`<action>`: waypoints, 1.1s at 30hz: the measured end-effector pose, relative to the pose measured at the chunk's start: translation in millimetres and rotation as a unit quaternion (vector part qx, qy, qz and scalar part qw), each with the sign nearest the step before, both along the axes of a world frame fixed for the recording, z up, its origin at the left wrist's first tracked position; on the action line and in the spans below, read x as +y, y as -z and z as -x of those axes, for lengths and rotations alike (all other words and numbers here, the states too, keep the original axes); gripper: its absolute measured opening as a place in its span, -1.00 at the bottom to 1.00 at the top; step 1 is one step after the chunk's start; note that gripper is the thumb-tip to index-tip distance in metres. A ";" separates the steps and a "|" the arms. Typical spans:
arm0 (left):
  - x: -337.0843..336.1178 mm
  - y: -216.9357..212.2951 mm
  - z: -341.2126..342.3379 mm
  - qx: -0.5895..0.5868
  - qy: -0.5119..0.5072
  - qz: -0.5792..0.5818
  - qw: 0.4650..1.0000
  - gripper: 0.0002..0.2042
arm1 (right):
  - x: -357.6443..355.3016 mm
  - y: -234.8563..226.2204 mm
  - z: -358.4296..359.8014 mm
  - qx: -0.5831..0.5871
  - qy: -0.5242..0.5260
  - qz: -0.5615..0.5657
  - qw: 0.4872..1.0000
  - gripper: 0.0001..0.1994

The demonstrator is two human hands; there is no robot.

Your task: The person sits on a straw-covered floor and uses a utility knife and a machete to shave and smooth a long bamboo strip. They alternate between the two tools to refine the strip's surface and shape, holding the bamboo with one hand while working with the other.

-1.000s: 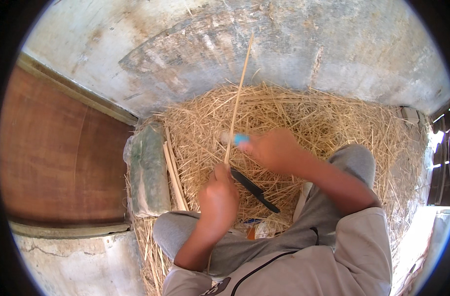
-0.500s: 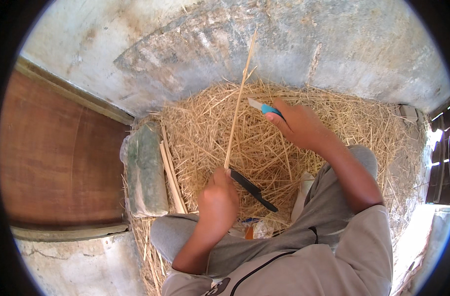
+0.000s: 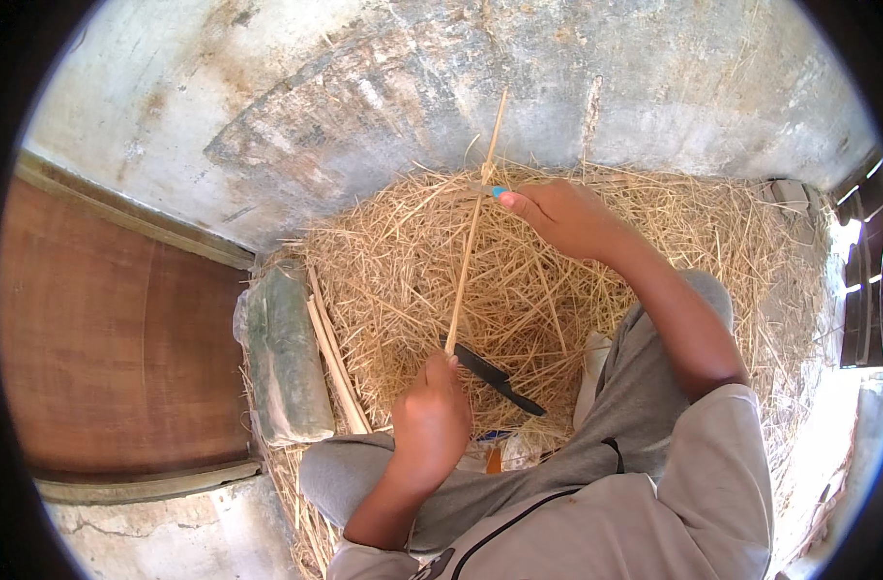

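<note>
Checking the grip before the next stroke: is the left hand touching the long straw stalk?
Touching. The head view shows the left hand closed around the lower end of the straw stalk.

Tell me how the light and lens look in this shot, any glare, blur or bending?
Head view: daylight, with blown-out glare at the right rim by the dark slats; the fisheye bends the wooden panel edge and leaves black corners; right hand and left hand look sharp, as does the straw stalk; soft shadow under the dark blade on the straw pile.
</note>
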State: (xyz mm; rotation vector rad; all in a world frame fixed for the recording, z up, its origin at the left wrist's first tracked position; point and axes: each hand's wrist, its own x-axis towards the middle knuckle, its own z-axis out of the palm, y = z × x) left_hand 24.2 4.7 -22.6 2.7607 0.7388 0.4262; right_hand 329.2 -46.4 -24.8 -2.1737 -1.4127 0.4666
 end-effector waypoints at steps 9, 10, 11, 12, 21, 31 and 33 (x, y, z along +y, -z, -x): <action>-9.7 -7.7 7.7 0.017 0.018 0.013 1.000 -0.92 | 18.9 29.5 -45.7 -0.095 0.174 -0.026 0.980 -0.32; -15.3 -11.2 10.4 0.009 0.047 0.036 0.998 -0.92 | 20.1 56.0 -68.2 -0.119 0.221 -0.072 0.965 -0.32; -22.0 -15.1 15.2 0.003 0.073 0.058 0.996 -0.93 | 17.0 73.3 -92.4 -0.139 0.264 -0.119 0.947 -0.32; -27.2 -23.6 19.7 -0.002 0.092 0.069 0.993 -0.93 | -1.0 80.2 -133.6 -0.156 0.264 -0.112 0.945 -0.30; 1.3 -20.2 25.2 -0.028 -0.045 0.114 0.992 -0.88 | -2.5 32.0 -49.0 0.098 0.274 -0.123 0.949 -0.24; 7.8 -18.7 16.1 -0.049 -0.054 0.143 0.987 -0.88 | -0.2 7.8 90.8 0.033 -0.112 -0.061 0.991 -0.45; 11.0 -13.3 17.3 -0.047 -0.054 0.123 0.990 -0.87 | -1.2 8.8 100.2 0.004 -0.150 -0.077 0.986 -0.46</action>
